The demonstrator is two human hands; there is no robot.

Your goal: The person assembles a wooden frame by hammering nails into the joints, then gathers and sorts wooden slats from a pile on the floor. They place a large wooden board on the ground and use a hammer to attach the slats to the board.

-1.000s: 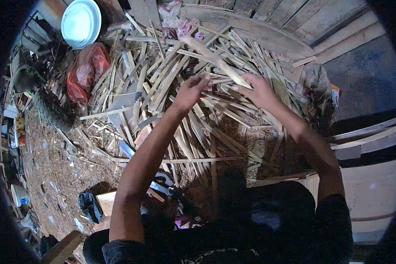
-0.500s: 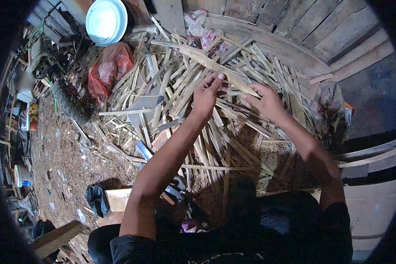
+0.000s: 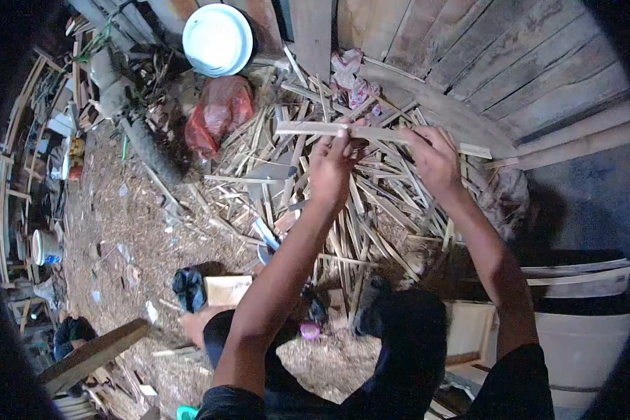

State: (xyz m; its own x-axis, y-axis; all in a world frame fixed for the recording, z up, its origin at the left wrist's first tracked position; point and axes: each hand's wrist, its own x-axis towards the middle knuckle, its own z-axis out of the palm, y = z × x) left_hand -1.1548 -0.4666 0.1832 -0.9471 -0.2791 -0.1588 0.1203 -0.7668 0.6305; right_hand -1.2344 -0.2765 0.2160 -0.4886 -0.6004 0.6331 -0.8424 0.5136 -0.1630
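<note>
Here, hands [image 3: 330, 166] partly hide a wooden strip [image 3: 379, 134].

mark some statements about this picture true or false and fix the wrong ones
1. The left hand and the right hand both hold a pale wooden strip. True.
2. The pale wooden strip points straight up the picture. False: it runs roughly from side to side.
3. A round white basin appears above a red plastic bag in the picture. True.
4. The red plastic bag lies between the two hands. False: it is off to the left of both.
5. The person's sleeves are dark. True.
</note>
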